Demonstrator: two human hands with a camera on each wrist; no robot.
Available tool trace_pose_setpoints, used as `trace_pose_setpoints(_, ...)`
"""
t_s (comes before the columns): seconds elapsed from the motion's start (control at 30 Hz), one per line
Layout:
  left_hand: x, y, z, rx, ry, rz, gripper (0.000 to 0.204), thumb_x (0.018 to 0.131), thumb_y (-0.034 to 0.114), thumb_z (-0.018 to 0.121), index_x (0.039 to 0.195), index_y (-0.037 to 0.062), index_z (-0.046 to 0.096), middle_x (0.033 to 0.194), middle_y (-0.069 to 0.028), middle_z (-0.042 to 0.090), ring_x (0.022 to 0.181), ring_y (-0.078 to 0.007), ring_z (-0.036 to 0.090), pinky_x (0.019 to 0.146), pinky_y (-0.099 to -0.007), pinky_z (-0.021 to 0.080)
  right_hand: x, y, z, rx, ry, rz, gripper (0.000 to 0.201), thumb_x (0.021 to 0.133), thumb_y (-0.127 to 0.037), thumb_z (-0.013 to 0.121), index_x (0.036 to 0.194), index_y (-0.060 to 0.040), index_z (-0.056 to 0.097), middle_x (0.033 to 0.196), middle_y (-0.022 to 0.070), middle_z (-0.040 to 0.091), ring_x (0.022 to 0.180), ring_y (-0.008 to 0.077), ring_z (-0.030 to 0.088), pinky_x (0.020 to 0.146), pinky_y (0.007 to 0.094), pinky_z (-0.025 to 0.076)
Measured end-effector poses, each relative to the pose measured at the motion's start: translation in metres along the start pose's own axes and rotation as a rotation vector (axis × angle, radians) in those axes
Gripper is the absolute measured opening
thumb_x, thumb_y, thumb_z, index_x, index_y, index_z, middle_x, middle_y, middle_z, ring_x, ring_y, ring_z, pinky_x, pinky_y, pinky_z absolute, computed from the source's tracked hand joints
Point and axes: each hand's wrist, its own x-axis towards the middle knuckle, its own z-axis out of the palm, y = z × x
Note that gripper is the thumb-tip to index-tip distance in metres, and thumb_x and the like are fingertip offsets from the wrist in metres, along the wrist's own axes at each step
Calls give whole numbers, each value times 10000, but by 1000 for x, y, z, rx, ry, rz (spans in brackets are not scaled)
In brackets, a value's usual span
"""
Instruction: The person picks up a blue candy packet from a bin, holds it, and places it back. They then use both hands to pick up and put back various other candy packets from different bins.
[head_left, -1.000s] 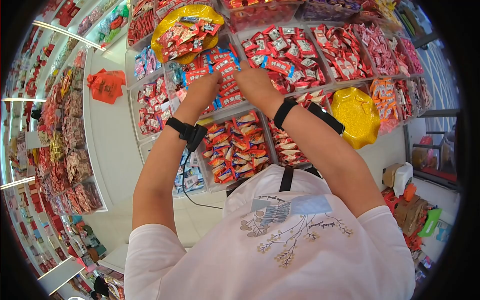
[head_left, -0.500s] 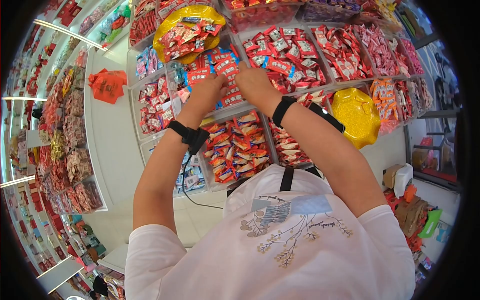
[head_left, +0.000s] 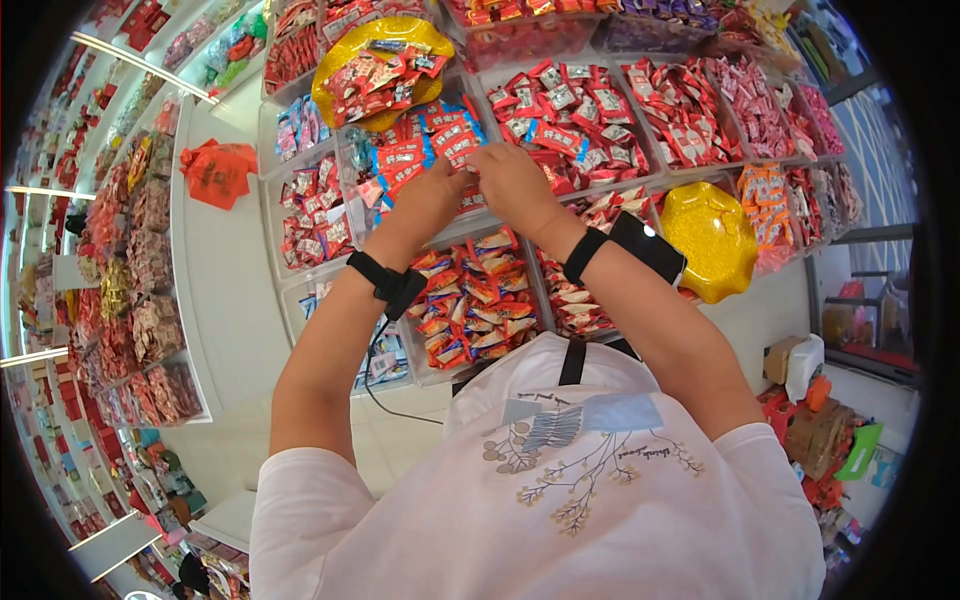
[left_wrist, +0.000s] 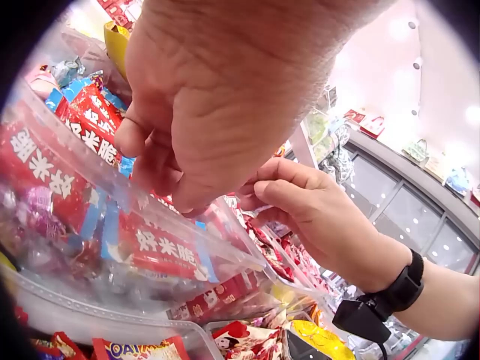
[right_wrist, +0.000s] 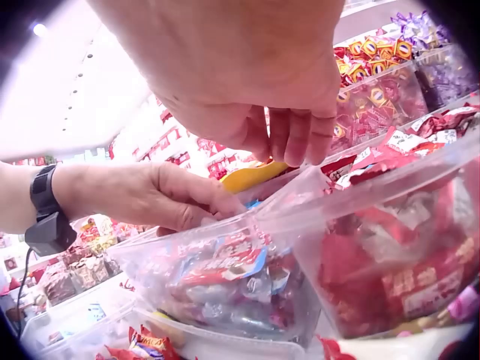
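In the head view, my left hand reaches over the near part of a clear bin of red-and-blue packets. Beside it, my right hand is over the bin's right side, its fingertips near the left ones. The left wrist view has my left hand above the packets with loosely bent fingers. In the right wrist view, the fingers of my right hand hang loosely bent above the bin walls, with no packet visible in them. The left fingertips are partly hidden at the rim.
A gold dish heaped with red packets stands at the bin's far left. A second gold dish and a dark phone lie to the right. Bins of orange-red packets and red packets adjoin. A red bag rests at left.
My right hand has drawn back a little towards me. The left moved back off the packets, then closer to the right hand, uncovering more of the red-and-blue packets.
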Motion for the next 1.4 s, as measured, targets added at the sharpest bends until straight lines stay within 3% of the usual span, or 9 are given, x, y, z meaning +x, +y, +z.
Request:
trace_pose_setpoints(0.17,-7,4,-27,-133,50,-145,248,948,166,634,1182,106,688,1038,-159,631,969,-370,661,821,-462,541,-1,-9,5,24,38,-12,224,853,-34,607,1075,-41,638,1073,136,633,1082,341,581,1001,450,457)
trace_pose_setpoints(0.43,-18,-77,-55,-90,177,-363,277,983,280,592,1128,86,725,1044,-216,689,987,-407,671,860,-498,537,-1,-3,8,32,57,11,241,872,-39,571,1108,-16,614,1094,155,618,1096,352,564,1021,460,447)
trace_pose_setpoints(0.57,-2,-105,-46,-98,178,-312,307,986,256,566,1147,42,716,1059,-255,709,986,-445,673,888,-509,528,-2,-2,8,57,54,16,222,869,-42,569,1086,-14,607,1077,159,616,1082,356,560,1013,463,447)
trace_pose_setpoints(0.67,5,-100,-52,-79,123,-359,320,988,252,559,1159,26,709,1036,-272,713,995,-454,672,899,-517,523,-1,-3,8,50,51,20,211,866,-44,567,1072,-19,603,1062,158,613,1067,358,558,1007,466,448)
trace_pose_setpoints(0.77,11,-113,-39,-52,196,-346,340,984,254,560,1171,9,703,1042,-284,709,1013,-453,672,906,-515,523,-3,-1,8,51,52,22,205,862,-45,569,1063,-24,600,1048,156,608,1058,356,557,999,465,449)
trace_pose_setpoints(1.07,19,-114,-48,-140,167,-390,371,983,262,562,1177,-27,692,1069,-315,696,1053,-473,662,910,-495,524,-1,-5,4,44,54,15,173,836,-51,591,1008,-29,591,1007,156,595,1021,350,554,971,461,454)
trace_pose_setpoints(1.17,17,-111,-45,-253,208,-461,383,989,303,557,1060,-47,696,938,-270,722,899,-419,707,818,-462,536,0,-5,3,38,62,6,157,837,-52,592,992,-27,591,997,157,592,1007,353,551,959,460,454)
trace_pose_setpoints(1.27,19,-116,-48,-579,170,-647,419,996,351,548,944,-45,674,796,-180,697,715,-295,686,674,-401,521,1,-8,0,63,79,7,141,837,-52,592,975,-24,589,987,158,588,998,354,549,955,460,454)
trace_pose_setpoints(1.4,20,-124,-50,-753,198,-640,398,1000,337,511,886,-9,672,742,-89,666,622,-164,629,535,-307,465,1,-9,0,45,84,8,140,833,-44,585,972,-27,589,981,159,582,999,355,546,963,458,455)
